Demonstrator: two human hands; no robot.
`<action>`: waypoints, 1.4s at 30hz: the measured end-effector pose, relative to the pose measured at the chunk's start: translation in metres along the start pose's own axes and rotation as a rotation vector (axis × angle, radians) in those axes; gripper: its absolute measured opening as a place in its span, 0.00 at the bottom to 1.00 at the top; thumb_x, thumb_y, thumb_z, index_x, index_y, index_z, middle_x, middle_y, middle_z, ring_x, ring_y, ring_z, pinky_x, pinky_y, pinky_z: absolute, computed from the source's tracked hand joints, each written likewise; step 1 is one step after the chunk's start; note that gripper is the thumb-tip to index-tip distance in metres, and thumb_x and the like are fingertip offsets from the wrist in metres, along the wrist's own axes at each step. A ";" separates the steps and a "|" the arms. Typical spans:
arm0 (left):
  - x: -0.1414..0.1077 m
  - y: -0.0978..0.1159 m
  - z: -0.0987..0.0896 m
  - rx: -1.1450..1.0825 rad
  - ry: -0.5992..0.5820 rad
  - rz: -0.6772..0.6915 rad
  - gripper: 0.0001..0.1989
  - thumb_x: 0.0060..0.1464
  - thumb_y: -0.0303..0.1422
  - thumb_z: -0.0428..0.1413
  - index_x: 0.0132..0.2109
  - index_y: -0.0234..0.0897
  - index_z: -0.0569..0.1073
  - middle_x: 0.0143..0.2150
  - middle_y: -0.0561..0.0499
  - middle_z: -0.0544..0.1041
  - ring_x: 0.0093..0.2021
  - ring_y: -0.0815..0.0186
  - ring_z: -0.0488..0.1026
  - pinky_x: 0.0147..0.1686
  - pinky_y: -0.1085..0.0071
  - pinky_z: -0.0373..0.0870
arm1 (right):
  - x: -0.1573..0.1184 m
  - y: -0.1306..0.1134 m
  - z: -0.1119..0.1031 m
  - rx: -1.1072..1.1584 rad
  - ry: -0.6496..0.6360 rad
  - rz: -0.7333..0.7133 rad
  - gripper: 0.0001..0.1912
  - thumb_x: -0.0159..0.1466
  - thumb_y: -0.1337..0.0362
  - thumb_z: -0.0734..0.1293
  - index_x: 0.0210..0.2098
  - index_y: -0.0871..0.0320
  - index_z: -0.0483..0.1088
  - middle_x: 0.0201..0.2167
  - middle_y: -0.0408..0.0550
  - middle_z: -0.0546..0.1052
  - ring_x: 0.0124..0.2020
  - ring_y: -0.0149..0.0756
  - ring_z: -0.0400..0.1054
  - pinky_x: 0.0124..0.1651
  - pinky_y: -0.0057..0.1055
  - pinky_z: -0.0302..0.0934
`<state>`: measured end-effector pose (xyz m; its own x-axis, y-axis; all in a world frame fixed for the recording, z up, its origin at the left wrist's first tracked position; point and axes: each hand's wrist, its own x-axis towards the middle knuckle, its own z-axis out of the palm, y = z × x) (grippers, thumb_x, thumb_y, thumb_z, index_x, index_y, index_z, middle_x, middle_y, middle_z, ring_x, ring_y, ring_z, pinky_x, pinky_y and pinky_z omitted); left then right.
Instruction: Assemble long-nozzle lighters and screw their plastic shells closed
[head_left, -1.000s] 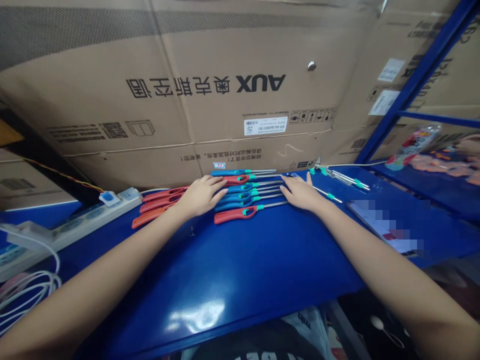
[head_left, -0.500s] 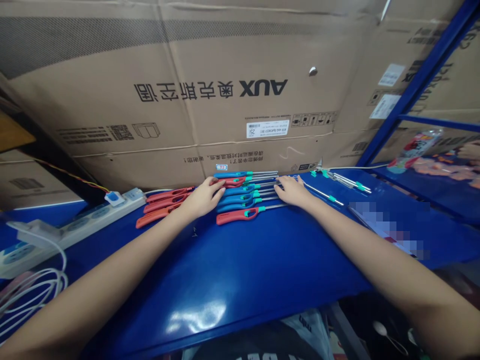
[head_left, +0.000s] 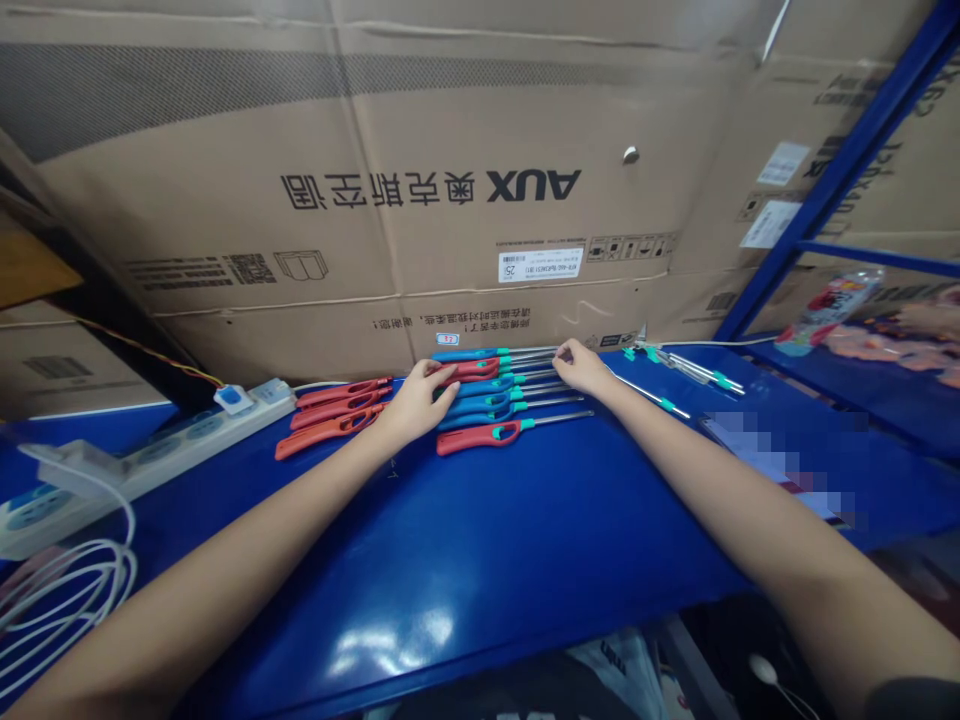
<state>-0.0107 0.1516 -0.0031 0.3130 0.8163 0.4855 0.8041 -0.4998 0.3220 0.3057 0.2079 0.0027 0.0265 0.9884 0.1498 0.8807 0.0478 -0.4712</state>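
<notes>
We judged the main hazard to be disorder in the stack of lighters (head_left: 480, 402): the handles lay side by side and close together, so a push on one could have skewed its neighbours. A knuckle of the right hand (head_left: 589, 372) catching the stem tips was a second possible cause. The smooth surface of the blue table (head_left: 420, 560) would, in our judgement, have let a nudged piece slide. The loose metal rod (head_left: 649, 390) ran close beside the right wrist and could have been dragged along.

The stack lay at the centre of the frame, handles to the left and stems to the right. We found the left hand (head_left: 411, 402) at the handle ends, its fingers bent over the upper red handle (head_left: 472, 371), thumb apart and lower. The right fingers were curled at the far stem ends. Given the small, partly covered view, we could not tell whether either hand gripped anything. The front red lighter (head_left: 469, 440) lay below both hands, free of the fingers.
</notes>
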 end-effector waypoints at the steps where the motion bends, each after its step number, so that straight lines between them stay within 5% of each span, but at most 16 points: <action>1: 0.000 -0.001 0.000 -0.004 0.006 -0.001 0.23 0.67 0.41 0.49 0.60 0.33 0.75 0.56 0.39 0.70 0.58 0.54 0.72 0.64 0.56 0.66 | -0.001 0.001 0.001 -0.003 0.002 -0.006 0.19 0.70 0.57 0.67 0.57 0.59 0.69 0.55 0.53 0.73 0.51 0.41 0.72 0.52 0.45 0.71; 13: 0.003 0.007 0.003 -0.012 0.004 0.000 0.24 0.67 0.43 0.48 0.60 0.34 0.76 0.58 0.39 0.69 0.59 0.53 0.72 0.65 0.55 0.65 | -0.007 0.001 0.007 -0.158 0.022 -0.038 0.17 0.71 0.57 0.66 0.56 0.57 0.70 0.57 0.54 0.72 0.53 0.42 0.71 0.55 0.46 0.69; 22: 0.003 0.007 0.003 0.003 -0.011 -0.031 0.26 0.67 0.42 0.47 0.60 0.29 0.75 0.58 0.36 0.69 0.60 0.53 0.71 0.67 0.57 0.63 | -0.005 0.002 0.002 -0.083 -0.062 0.000 0.18 0.70 0.57 0.66 0.57 0.59 0.69 0.55 0.53 0.73 0.51 0.41 0.72 0.52 0.44 0.71; 30: 0.002 0.007 0.001 -0.001 -0.029 -0.066 0.25 0.67 0.43 0.47 0.61 0.31 0.74 0.58 0.38 0.69 0.60 0.53 0.71 0.67 0.57 0.63 | -0.006 0.007 0.002 -0.073 0.004 -0.040 0.19 0.70 0.57 0.67 0.57 0.59 0.69 0.55 0.53 0.73 0.52 0.42 0.71 0.54 0.46 0.70; 42: -0.001 0.013 -0.007 0.017 -0.042 -0.085 0.25 0.69 0.44 0.45 0.63 0.36 0.73 0.61 0.39 0.68 0.61 0.53 0.70 0.66 0.57 0.63 | -0.011 0.010 0.002 -0.090 0.034 -0.084 0.16 0.66 0.61 0.62 0.53 0.54 0.69 0.51 0.55 0.77 0.57 0.51 0.69 0.63 0.60 0.56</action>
<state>-0.0038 0.1421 0.0059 0.2636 0.8673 0.4223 0.8369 -0.4234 0.3470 0.3132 0.1982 -0.0052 -0.0341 0.9758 0.2158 0.9193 0.1153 -0.3762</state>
